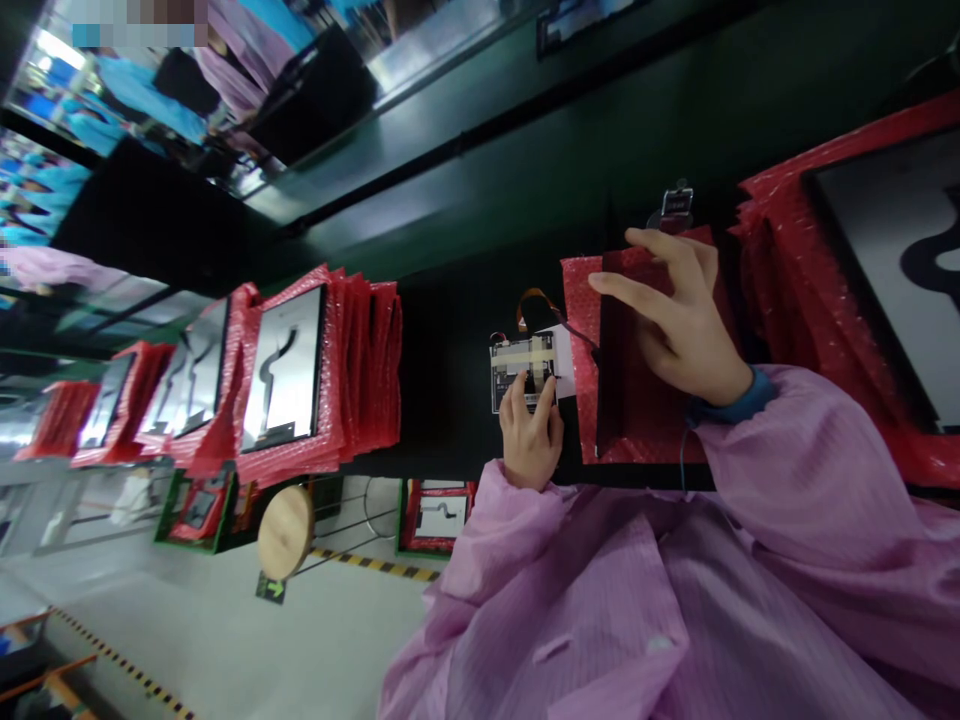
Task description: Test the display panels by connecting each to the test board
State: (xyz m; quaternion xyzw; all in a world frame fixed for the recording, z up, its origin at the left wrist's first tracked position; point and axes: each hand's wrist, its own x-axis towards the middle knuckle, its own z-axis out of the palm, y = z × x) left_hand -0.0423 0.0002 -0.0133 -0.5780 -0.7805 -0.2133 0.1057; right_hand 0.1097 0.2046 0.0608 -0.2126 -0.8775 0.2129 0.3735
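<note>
My left hand (529,435) lies at the near edge of a small circuit board (517,358), with its fingers apart and the fingertips touching the board. Pale tape strips cross the board, and a white sheet shows at its right side. An orange ribbon cable (534,294) loops up behind the board, and a dark cable runs from there to a dark, glossy panel (619,400). Red bubble wrap (581,300) lies around that panel. Over the panel, my right hand (679,320) has its fingers stretched and apart; whether it touches the panel is unclear.
Stacks of display panels in red bubble wrap (367,370) stand to the left, and another stack (780,260) is close on the right. A small metal clip-like fixture (677,205) sits beyond my right hand. A round wooden stool (286,532) stands on the floor. Co-workers are at upper left.
</note>
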